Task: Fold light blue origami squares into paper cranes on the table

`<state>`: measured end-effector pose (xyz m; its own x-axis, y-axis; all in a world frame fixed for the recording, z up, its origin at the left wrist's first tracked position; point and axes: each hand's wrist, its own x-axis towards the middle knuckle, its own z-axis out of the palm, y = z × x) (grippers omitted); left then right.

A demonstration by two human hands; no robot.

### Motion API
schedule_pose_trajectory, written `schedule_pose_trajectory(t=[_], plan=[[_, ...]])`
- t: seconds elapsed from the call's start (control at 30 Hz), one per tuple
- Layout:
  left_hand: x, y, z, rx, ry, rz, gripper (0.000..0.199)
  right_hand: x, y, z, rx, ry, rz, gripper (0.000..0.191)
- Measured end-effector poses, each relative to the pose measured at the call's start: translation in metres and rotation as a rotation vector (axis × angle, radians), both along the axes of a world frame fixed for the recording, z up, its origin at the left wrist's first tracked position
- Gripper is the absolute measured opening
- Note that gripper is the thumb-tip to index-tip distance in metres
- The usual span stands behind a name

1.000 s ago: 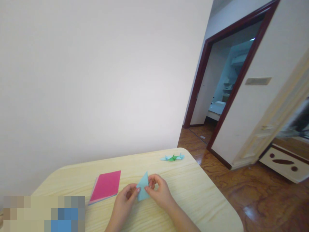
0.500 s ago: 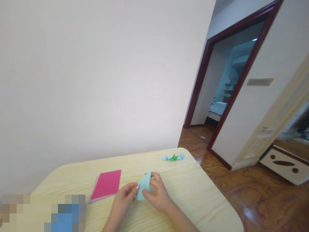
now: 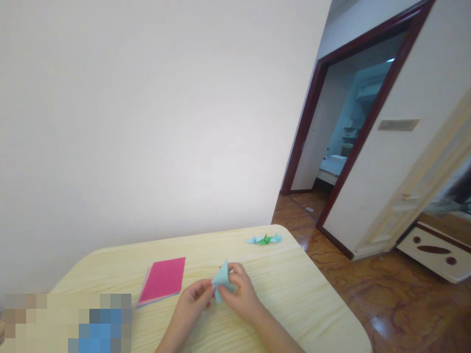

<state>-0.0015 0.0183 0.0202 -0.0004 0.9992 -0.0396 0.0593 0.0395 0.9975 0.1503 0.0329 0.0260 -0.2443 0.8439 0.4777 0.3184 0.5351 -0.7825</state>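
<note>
Between my two hands is a folded piece of light blue origami paper (image 3: 221, 275), held just above the table. My left hand (image 3: 197, 298) pinches its left corner between thumb and fingers. My right hand (image 3: 238, 290) grips the right side, with the thumb pressed on the front and the fingers behind. One point of the paper stands up at the top, and a narrower flap hangs below. The fingers hide part of the folds.
A stack of coloured paper sheets (image 3: 164, 279), pink on top, lies left of my hands on the wooden table (image 3: 294, 294). Small folded paper figures (image 3: 264, 239), blue and green, sit near the far right corner. A white wall (image 3: 165, 122) rises behind; a blurred patch covers the lower left.
The lower part of the blue paper has narrowed to a slim flap as the fold shifts. My left hand has moved slightly right, and my right thumb presses further across the paper.
</note>
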Motion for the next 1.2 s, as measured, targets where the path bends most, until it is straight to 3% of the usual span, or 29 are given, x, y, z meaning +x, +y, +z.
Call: schedule_pose_trajectory(t=[0.3, 0.6, 0.77, 1.0, 1.2], plan=[[0.002, -0.003, 0.004, 0.031, 0.061, -0.037, 0.04, 0.0, 0.0, 0.004, 0.016, 0.012, -0.027, 0.012], [-0.001, -0.002, 0.001, 0.042, 0.047, 0.036, 0.034, 0.004, -0.006, 0.014, 0.139, -0.111, -0.007, 0.014], [-0.001, -0.002, 0.001, 0.009, -0.001, 0.037, 0.034, 0.002, -0.009, 0.015, 0.175, -0.132, -0.071, 0.011], [0.0, -0.005, 0.001, -0.059, -0.106, 0.046, 0.037, 0.002, -0.008, 0.014, 0.274, -0.226, -0.103, 0.016], [-0.001, -0.006, 0.002, -0.195, -0.432, 0.007, 0.039, 0.001, -0.008, 0.014, 0.32, -0.255, -0.102, 0.019]])
